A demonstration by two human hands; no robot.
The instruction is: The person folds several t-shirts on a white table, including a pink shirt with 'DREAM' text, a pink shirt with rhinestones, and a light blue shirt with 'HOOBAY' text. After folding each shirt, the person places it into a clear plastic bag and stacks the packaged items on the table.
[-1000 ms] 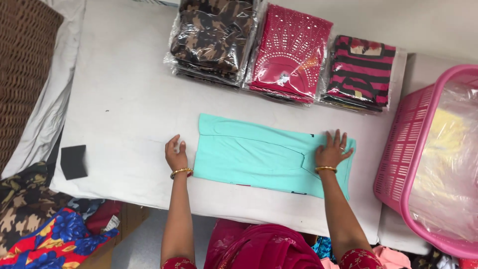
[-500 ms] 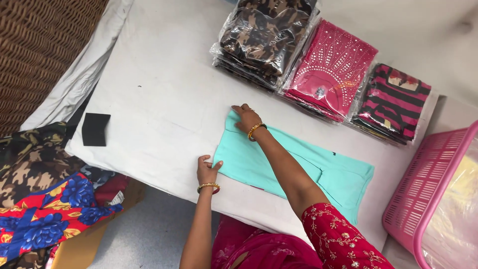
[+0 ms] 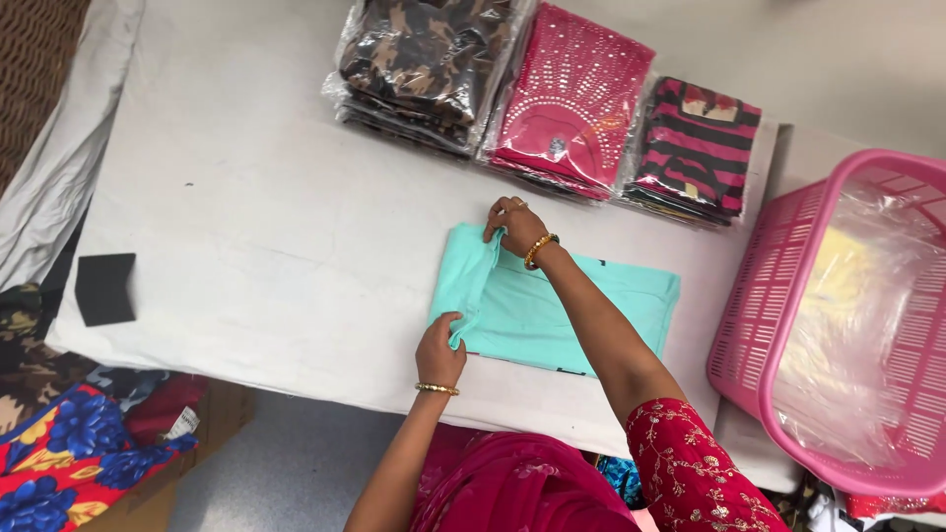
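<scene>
Head view: mint garment, centre frame on bench, now shorter, left end folded inward; left hand and right hand fingers pinching fold edge.

pink basket | three bagged garment stacks | black pad

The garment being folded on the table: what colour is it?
Plain mint green garment, pinched by the left hand and right hand; head view.
</scene>
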